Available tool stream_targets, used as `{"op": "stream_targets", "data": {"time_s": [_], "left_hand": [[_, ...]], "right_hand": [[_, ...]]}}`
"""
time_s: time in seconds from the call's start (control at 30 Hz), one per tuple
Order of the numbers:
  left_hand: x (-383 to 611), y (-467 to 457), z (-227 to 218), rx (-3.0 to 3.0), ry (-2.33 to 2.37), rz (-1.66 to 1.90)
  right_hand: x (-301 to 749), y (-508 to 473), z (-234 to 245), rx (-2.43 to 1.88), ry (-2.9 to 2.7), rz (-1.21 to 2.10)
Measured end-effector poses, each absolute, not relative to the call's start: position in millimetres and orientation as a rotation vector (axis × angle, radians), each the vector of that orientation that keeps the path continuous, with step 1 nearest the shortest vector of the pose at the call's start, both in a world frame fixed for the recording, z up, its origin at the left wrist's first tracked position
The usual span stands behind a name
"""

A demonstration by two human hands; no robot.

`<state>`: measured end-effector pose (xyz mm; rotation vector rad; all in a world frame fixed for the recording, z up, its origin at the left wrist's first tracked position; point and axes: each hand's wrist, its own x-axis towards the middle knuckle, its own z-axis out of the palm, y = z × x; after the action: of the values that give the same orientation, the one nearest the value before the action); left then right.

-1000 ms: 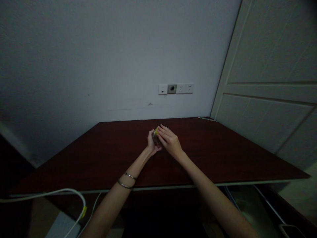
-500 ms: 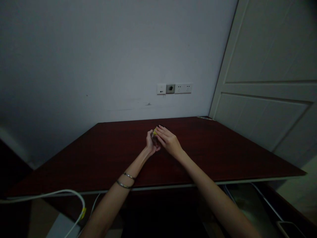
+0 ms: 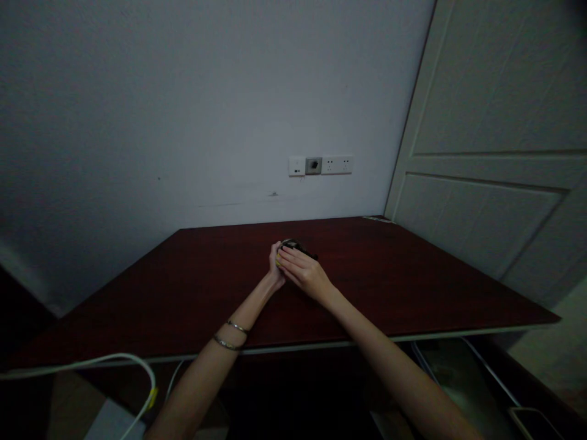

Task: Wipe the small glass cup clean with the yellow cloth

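Our left hand (image 3: pixel 274 266) clasped a dark object (image 3: pixel 296 245); at its five o'clock, our half-curled right hand (image 3: pixel 306 273) seemingly held a yellow piece (image 3: pixel 278 260).

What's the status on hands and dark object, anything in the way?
Left hand around dark object. Right hand across it, grip unclear. Yellow bit between hands. Right hand hides part of the object.
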<state>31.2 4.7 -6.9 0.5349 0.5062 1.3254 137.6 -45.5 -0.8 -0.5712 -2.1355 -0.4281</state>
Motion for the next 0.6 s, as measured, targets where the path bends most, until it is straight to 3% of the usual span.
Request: {"op": "stream_targets", "data": {"time_s": [0.33,0.6], "left_hand": [[25,-1,-4,0.543,0.626,1.221],[24,5,-6,0.51,0.49,1.363]], "right_hand": [[139,-28,7,-0.683,-1.915,-0.349],[133,-36,1,-0.607,-2.014,-0.381]]}}
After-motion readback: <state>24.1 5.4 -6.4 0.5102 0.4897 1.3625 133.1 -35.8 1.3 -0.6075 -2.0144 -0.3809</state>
